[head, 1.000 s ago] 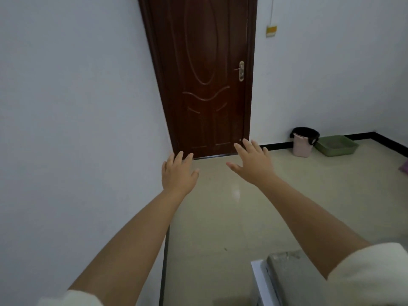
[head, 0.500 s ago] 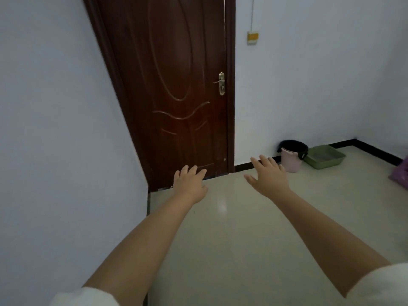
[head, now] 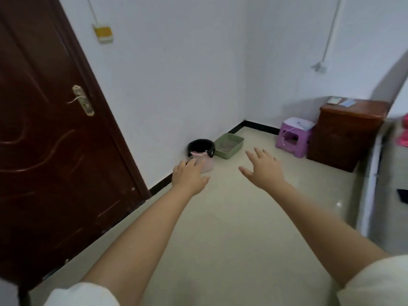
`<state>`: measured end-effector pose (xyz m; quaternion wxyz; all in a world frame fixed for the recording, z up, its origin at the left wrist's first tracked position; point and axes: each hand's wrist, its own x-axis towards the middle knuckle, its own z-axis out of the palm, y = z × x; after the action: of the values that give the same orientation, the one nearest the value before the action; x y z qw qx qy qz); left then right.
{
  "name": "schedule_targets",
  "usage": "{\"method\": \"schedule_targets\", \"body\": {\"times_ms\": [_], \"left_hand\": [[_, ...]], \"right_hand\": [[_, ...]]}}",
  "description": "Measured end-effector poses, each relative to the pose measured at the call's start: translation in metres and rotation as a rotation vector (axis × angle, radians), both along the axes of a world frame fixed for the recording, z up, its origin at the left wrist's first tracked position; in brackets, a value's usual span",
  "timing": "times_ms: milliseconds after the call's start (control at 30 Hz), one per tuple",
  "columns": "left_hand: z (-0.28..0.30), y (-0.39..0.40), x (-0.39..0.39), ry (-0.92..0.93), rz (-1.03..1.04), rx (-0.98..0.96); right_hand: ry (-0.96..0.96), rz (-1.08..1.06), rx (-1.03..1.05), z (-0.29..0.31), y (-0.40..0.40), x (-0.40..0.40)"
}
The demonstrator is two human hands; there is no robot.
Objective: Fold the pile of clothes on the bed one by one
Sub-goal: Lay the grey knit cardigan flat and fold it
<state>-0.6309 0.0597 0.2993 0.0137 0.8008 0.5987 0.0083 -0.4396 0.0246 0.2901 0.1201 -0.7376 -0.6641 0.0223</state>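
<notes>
both hands are reaching out in front of the person and holding nothing: the left hand [head: 189, 176] is showing its fingers spread and loose, and the right hand [head: 263, 168] is showing its fingers straight and wide. no pile of clothes is showing here, so no folding looks done yet and all of it is still waiting, i am guessing. off to the right of the right hand, a grey and white edge is peeking in, and it may be the bed [head: 385, 186], but i cannot tell for sure; a bit of pink cloth [head: 403, 135] is lying up on it, near the picture's edge. under both hands the shiny floor [head: 231, 217] is lying open, so there is lots of room for stepping and turning. to the left of the left hand a dark door [head: 50, 151] is standing close. just past the left hand's fingers a small bin [head: 201, 154] is sitting by the wall, with a green tray [head: 228, 145] beside it. past the right hand a purple stool [head: 293, 138] is sitting next to a brown cabinet [head: 344, 138].
</notes>
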Motion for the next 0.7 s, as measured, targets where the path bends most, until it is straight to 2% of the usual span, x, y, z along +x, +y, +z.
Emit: {"method": "schedule_targets", "body": {"times_ms": [200,700], "left_hand": [[0.017,0.142,0.147,-0.023,-0.222,0.011],[0.035,0.397,0.510,-0.004,-0.780,0.169]], "right_hand": [[0.002,-0.152,0.027,0.018,0.094,0.127],[-0.032,-0.681,0.092,0.026,0.275,0.420]]}}
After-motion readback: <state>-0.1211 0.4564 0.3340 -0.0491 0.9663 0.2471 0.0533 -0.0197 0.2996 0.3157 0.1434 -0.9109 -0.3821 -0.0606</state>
